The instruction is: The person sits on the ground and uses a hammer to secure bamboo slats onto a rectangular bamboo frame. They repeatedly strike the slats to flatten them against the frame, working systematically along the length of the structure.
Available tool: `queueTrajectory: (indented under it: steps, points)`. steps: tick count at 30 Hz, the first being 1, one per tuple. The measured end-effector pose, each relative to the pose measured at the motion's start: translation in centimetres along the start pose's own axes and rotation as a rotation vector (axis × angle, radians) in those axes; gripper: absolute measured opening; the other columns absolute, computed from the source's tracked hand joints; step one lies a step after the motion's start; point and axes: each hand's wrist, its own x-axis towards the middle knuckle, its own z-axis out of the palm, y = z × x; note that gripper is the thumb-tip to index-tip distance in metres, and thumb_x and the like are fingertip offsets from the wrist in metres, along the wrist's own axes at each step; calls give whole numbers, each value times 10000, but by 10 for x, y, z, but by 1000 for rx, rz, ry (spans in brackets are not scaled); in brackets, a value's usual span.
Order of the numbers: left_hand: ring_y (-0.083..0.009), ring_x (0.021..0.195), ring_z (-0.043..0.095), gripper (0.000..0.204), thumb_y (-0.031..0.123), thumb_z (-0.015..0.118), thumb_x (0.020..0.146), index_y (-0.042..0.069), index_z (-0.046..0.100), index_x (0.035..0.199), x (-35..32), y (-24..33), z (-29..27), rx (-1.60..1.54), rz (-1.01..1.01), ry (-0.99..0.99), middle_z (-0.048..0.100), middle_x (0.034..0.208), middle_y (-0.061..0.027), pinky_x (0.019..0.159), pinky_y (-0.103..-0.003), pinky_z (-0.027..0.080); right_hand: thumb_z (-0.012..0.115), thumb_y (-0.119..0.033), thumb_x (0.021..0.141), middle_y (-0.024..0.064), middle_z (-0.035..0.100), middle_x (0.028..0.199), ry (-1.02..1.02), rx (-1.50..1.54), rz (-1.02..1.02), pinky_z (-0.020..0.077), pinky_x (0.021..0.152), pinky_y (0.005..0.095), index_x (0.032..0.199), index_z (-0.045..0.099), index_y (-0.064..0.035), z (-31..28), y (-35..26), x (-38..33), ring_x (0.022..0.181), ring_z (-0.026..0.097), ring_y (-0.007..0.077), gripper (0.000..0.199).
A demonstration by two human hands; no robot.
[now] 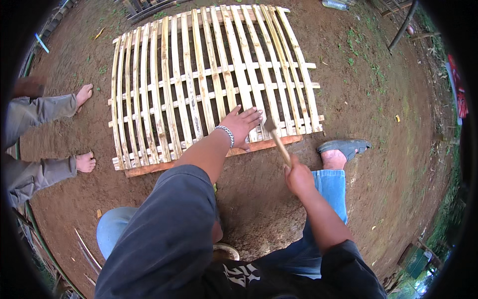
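Note:
A panel of pale wooden slats [217, 65], fixed across several crosspieces, lies on the ground in front of me. My left hand [240, 125] rests on its near edge, fingers spread over the slats, with a chain bracelet at the wrist. In my right hand [299, 178] is the wooden handle of a hammer [281, 148]. Its dark head hovers over or touches a slat just right of my left fingertips; which of the two I cannot tell. Under the panel's near edge runs a reddish-brown board [266, 144]. No nail can be made out.
At the left, another person's bare foot [85, 162] and grey trouser leg [42, 172] are close to the panel. My sandalled foot [343, 148] stands to its right. Dark slatted wood [144, 11] and a clear plastic bottle [336, 4] lie beyond it on bare soil.

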Motion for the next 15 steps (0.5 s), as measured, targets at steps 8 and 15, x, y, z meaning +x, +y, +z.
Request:
queueTrajectory:
  steps: [8, 15]
  points:
    - [-185, 1618, 119, 1168, 705, 767, 773, 155, 246, 1662, 6, -6, -4, 27, -5, 59, 149, 1758, -9, 1317, -513, 133, 591, -252, 1013, 287, 717, 965, 2, 41, 72, 541, 848, 594, 1314, 489, -76, 19, 3, 6, 931, 697, 497, 363]
    - [-219, 1614, 144, 1214, 770, 747, 743, 134, 261, 1656, 9, 0, -11, 25, 0, 63, 198, 1744, -28, 1312, -539, 133, 578, -248, 1018, 312, 707, 930, -10, 135, 39, 531, 845, 613, 1308, 480, -73, 15, 19, -2, 913, 686, 522, 352]
